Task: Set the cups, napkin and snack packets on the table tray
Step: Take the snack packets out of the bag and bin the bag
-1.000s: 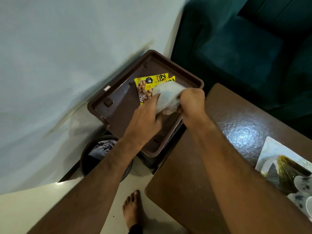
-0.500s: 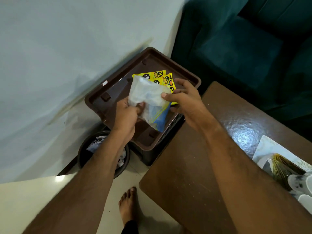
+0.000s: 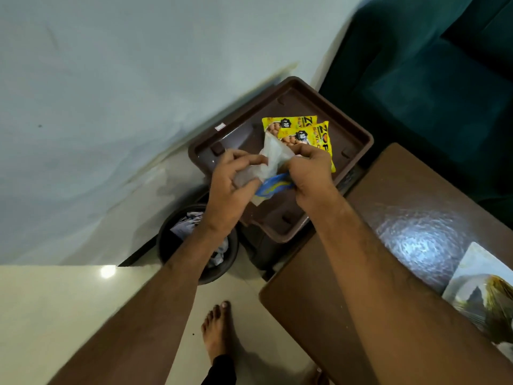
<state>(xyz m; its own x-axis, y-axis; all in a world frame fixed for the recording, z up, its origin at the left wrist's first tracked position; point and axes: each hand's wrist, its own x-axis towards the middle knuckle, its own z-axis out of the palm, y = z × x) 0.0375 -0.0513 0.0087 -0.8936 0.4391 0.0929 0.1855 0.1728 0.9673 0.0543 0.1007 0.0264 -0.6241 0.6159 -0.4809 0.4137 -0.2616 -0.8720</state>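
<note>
A dark brown tray [image 3: 358, 134] stands against the wall. Two yellow snack packets [image 3: 301, 132] lie overlapping in its far half. Above the tray's middle both hands hold a white napkin pack with a blue and yellow print [image 3: 270, 168]. My left hand [image 3: 236, 176] pinches its left side, and my right hand [image 3: 311, 168] grips its right side, partly covering the nearer packet. The pack is crumpled between the hands. No cups are visible.
A glossy brown table [image 3: 402, 223] reaches in from the right, with a printed mat [image 3: 483, 290] at its right edge. A dark round bin [image 3: 194, 245] with cloth sits on the floor below the tray. A teal sofa [image 3: 433, 73] fills the top right. My bare foot [image 3: 219, 329] stands on the tiles.
The napkin pack was spread flat between the hands half a second ago; now the hands have come closer and it is bunched. The snack packets have not moved.
</note>
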